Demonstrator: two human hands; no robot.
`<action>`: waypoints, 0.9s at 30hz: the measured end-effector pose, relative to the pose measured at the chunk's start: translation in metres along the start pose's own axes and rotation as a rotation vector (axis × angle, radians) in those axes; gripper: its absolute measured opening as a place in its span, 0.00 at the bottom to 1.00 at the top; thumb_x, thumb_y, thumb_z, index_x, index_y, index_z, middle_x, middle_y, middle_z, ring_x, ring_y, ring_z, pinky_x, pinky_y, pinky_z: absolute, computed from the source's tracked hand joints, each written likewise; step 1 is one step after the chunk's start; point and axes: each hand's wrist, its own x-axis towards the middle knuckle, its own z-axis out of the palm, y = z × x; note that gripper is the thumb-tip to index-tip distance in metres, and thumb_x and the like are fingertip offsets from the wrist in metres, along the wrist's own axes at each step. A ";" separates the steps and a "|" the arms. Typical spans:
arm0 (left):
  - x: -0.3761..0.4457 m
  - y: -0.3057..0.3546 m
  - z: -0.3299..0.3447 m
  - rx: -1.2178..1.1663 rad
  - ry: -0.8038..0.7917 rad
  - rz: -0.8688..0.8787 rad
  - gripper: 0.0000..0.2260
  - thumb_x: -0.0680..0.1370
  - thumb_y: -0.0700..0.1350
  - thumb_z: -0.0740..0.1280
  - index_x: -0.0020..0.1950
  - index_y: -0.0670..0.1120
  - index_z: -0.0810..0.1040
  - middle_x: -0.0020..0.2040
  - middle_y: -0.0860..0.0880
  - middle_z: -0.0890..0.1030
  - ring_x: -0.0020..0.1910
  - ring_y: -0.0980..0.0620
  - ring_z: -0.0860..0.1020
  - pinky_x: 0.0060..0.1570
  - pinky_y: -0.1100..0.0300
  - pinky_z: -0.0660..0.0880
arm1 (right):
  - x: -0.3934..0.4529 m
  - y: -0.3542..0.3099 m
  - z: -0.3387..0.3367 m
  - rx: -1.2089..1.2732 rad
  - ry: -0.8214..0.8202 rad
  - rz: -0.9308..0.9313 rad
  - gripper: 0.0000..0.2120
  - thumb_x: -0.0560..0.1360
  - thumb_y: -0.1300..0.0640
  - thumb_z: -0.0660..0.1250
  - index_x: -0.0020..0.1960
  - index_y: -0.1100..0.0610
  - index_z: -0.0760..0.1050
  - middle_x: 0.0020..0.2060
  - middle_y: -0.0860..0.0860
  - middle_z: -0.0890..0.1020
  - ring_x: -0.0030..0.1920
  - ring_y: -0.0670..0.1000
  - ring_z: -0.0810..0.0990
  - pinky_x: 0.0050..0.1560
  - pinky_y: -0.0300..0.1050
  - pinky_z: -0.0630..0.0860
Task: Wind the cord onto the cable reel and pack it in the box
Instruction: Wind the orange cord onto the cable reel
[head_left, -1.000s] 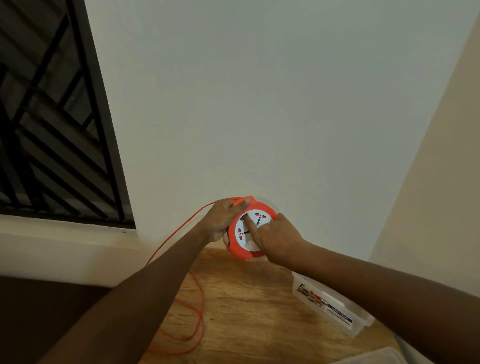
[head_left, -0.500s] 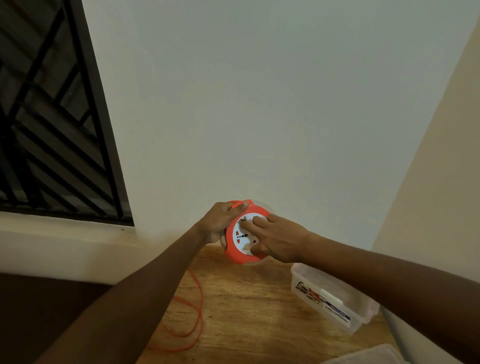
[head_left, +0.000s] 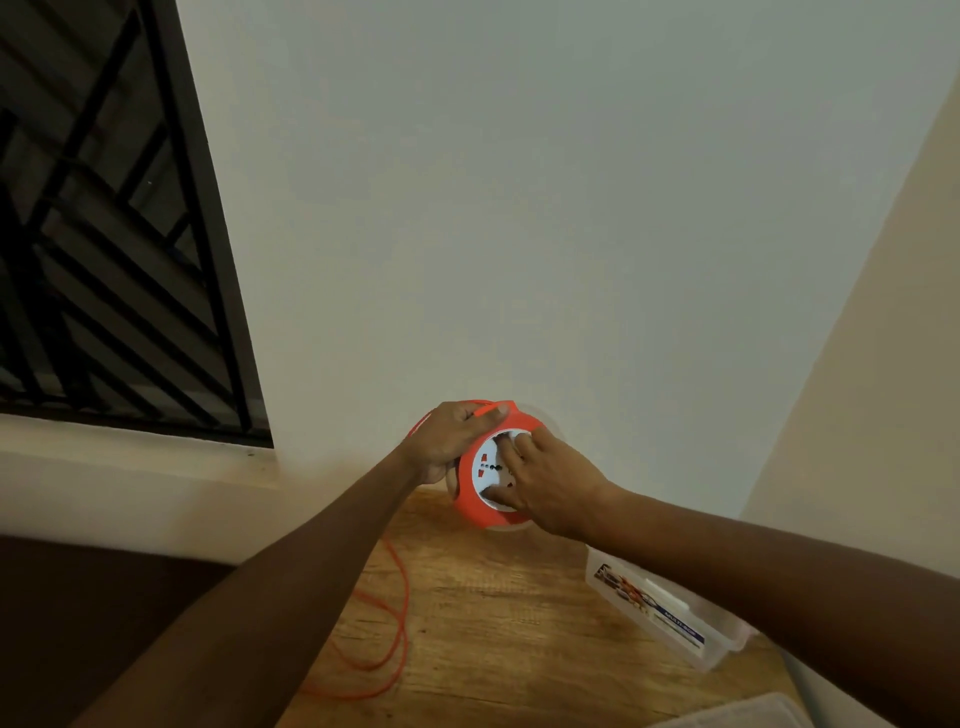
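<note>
I saw the orange cable reel (head_left: 475, 499) held up above the far edge of the wooden desk (head_left: 498, 623), close to the pale wall (head_left: 519, 208). My left hand (head_left: 449, 441) was wrapped around the reel's upper left rim, thumb lying along the top edge, gripping it. My right hand (head_left: 550, 483) lay over the reel's white socket face, its fingers (head_left: 511, 457) spread and pressed flat on it rather than curled shut. The orange cord (head_left: 400, 613) hung below the reel and lay in loose loops on the desk, under my left forearm. The clear plastic box (head_left: 670, 613) sat on the desk to the lower right of the reel, well apart from it, with a printed label along its side. A dark window grille (head_left: 104, 234) stood far to the left of the reel.
</note>
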 end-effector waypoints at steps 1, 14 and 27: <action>0.000 0.000 0.000 -0.023 0.015 -0.008 0.16 0.79 0.57 0.69 0.61 0.48 0.82 0.53 0.45 0.88 0.49 0.43 0.87 0.50 0.47 0.85 | 0.002 0.000 -0.001 0.038 -0.008 0.037 0.36 0.77 0.48 0.68 0.78 0.48 0.51 0.72 0.62 0.65 0.70 0.64 0.65 0.70 0.60 0.63; 0.000 -0.001 0.001 -0.217 0.110 -0.054 0.16 0.80 0.56 0.68 0.60 0.46 0.83 0.55 0.44 0.87 0.52 0.39 0.86 0.55 0.40 0.82 | 0.007 0.012 -0.015 1.119 -0.138 0.563 0.34 0.78 0.52 0.65 0.78 0.58 0.52 0.68 0.57 0.73 0.58 0.56 0.79 0.52 0.46 0.78; -0.007 0.008 0.005 -0.121 0.035 -0.076 0.12 0.80 0.57 0.67 0.56 0.52 0.80 0.53 0.46 0.87 0.50 0.43 0.86 0.47 0.51 0.85 | -0.013 0.032 -0.001 0.232 0.172 -0.092 0.35 0.62 0.51 0.82 0.67 0.50 0.74 0.65 0.59 0.73 0.60 0.60 0.75 0.51 0.56 0.79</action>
